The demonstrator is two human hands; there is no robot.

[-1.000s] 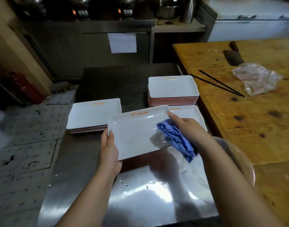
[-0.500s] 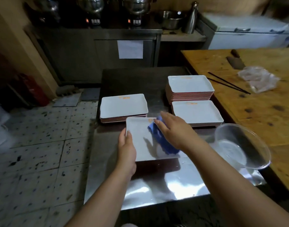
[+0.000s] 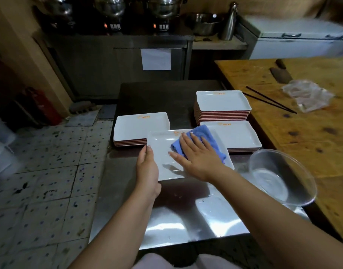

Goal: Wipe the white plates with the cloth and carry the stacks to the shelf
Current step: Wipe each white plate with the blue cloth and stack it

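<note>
The blue cloth has slid farther up the plate under her flat, outspread right hand, while the left hand grips the plate's edge.

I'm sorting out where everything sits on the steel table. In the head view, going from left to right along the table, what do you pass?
Left stack of white plates → left hand gripping the held plate → blue cloth under the right hand → low stack of plates → clear glass bowl.

The room is dim; bright glare lies on the near edge of the steel table. Far corners are blurred and bent.
</note>
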